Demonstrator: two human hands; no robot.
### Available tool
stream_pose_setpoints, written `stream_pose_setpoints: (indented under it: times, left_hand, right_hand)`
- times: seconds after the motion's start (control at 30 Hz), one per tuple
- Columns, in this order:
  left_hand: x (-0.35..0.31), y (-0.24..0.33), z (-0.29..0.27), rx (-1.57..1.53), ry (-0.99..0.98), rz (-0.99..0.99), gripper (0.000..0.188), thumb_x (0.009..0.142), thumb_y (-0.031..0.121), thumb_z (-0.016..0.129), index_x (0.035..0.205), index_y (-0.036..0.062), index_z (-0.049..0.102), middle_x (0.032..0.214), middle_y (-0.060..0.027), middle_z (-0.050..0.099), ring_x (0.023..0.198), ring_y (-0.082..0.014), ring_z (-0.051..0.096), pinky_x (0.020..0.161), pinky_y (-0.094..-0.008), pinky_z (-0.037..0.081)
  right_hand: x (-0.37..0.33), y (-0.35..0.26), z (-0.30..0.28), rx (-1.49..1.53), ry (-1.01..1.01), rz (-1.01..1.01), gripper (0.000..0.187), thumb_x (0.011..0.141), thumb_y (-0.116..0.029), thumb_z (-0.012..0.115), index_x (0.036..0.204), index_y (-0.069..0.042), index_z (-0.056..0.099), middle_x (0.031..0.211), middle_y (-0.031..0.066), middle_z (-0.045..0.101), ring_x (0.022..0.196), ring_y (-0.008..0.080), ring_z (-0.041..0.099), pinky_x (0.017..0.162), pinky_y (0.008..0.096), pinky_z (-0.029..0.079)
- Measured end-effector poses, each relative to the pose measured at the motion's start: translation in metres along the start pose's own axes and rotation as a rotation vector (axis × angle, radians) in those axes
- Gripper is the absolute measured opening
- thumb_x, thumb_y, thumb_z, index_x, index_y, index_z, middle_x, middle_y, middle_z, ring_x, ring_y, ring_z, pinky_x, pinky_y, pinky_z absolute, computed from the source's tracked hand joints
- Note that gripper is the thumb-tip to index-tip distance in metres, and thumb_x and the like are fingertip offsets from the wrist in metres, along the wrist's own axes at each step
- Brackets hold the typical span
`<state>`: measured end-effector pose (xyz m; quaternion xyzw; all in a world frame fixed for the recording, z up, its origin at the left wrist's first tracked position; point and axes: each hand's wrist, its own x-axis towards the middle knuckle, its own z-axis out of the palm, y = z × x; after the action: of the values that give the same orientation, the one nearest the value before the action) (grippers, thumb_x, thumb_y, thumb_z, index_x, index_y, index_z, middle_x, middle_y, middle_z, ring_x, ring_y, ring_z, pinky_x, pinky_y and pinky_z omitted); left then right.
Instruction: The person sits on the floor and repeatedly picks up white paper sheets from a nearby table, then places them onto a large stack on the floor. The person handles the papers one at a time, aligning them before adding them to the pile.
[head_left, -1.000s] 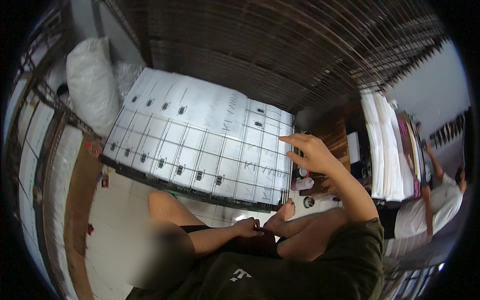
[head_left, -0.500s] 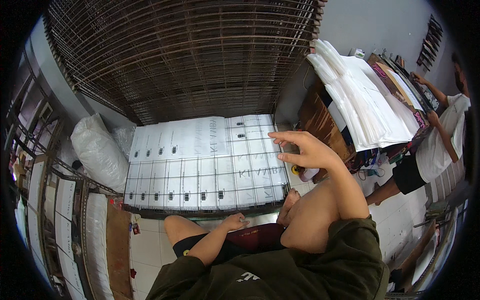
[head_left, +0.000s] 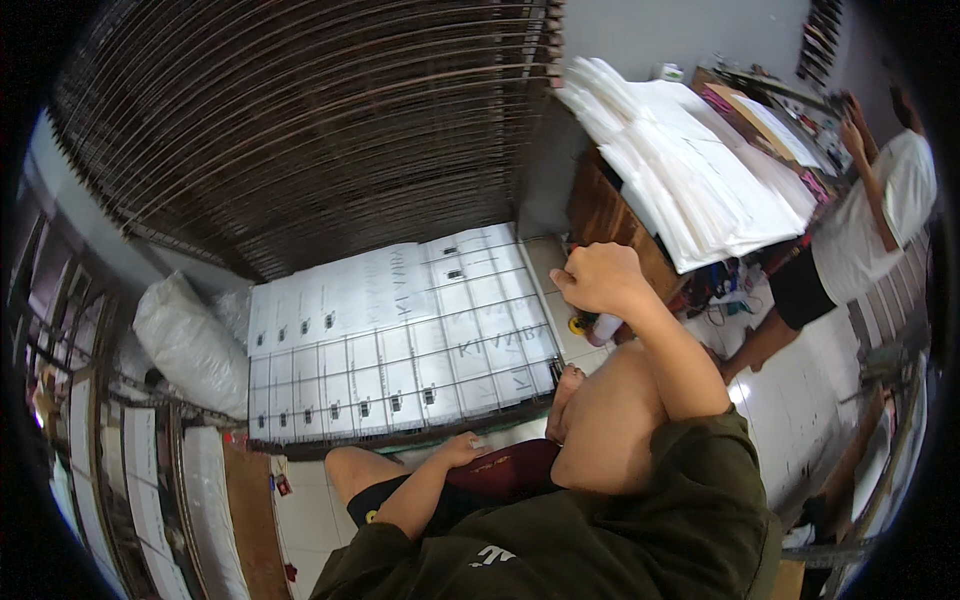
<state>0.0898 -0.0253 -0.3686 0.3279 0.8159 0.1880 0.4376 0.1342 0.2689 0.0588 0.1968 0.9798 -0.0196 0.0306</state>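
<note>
Hovering just off the right-hand edge of the white printed sheets [head_left: 365,362], the right hand [head_left: 603,278] shows us its back, fingers bent down out of sight, so whether it is clenched or grasping anything, I cannot tell. Those sheets lie in rows low down in front of the person, dark wires crossing much of them, with the raised wire shelves [head_left: 330,130] banked up behind. Down at the lap, the left hand [head_left: 462,450] rests beside the dark red cloth [head_left: 512,468]; its grip is too small to read. Over left, a bulging plastic bag [head_left: 190,340] leans close to the sheets; over right, a white pile [head_left: 690,170] droops off its support, and beyond it stands a co-worker [head_left: 875,215], arms raised.
</note>
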Motion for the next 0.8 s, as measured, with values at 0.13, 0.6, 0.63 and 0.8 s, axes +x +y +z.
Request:
stream_pose_setpoints:
  times: [0.13, 0.6, 0.63, 0.8]
  left_hand:
    - [0.0, -0.008, 0.002, 0.0, 0.033, 0.025, 0.067, 0.079, 0.056, 0.062, 0.12, 0.0046, 0.055, 0.104, -0.0194, 0.064, 0.1, -0.0316, 0.061, 0.087, -0.037, 0.046]
    - [-0.028, 0.01, -0.007, -0.178, 0.195, -0.005, 0.051, 0.08, 0.047, 0.067, 0.11, 0.0062, 0.059, 0.096, -0.0157, 0.066, 0.092, -0.0283, 0.064, 0.081, -0.0361, 0.049]
    - [-0.031, 0.007, -0.009, -0.167, 0.208, -0.015, 0.051, 0.08, 0.046, 0.067, 0.111, 0.0065, 0.059, 0.096, -0.0158, 0.066, 0.091, -0.0282, 0.064, 0.08, -0.0363, 0.049]
    - [-0.043, -0.012, -0.01, -0.145, 0.343, 0.005, 0.049, 0.08, 0.045, 0.067, 0.111, 0.007, 0.06, 0.095, -0.0156, 0.067, 0.087, -0.0268, 0.065, 0.078, -0.0363, 0.05]
  right_hand:
    - [0.005, 0.008, 0.007, -0.029, 0.097, 0.057, 0.031, 0.08, -0.032, 0.057, 0.078, -0.003, 0.069, 0.076, 0.0158, 0.067, 0.076, 0.0331, 0.066, 0.067, 0.0428, 0.052]
    - [0.042, 0.195, -0.05, 1.857, 0.947, 0.012, 0.046, 0.082, -0.026, 0.065, 0.122, -0.008, 0.049, 0.107, 0.0086, 0.056, 0.094, 0.0239, 0.059, 0.075, 0.035, 0.048]
    - [0.052, 0.218, -0.05, 1.998, 0.988, 0.028, 0.049, 0.083, -0.025, 0.062, 0.125, -0.007, 0.045, 0.119, 0.0103, 0.052, 0.107, 0.0263, 0.056, 0.082, 0.0368, 0.047]
    - [0.089, 0.289, -0.063, 2.117, 1.335, 0.109, 0.06, 0.079, -0.018, 0.066, 0.131, -0.006, 0.038, 0.132, 0.0143, 0.04, 0.128, 0.0321, 0.037, 0.094, 0.046, 0.044]
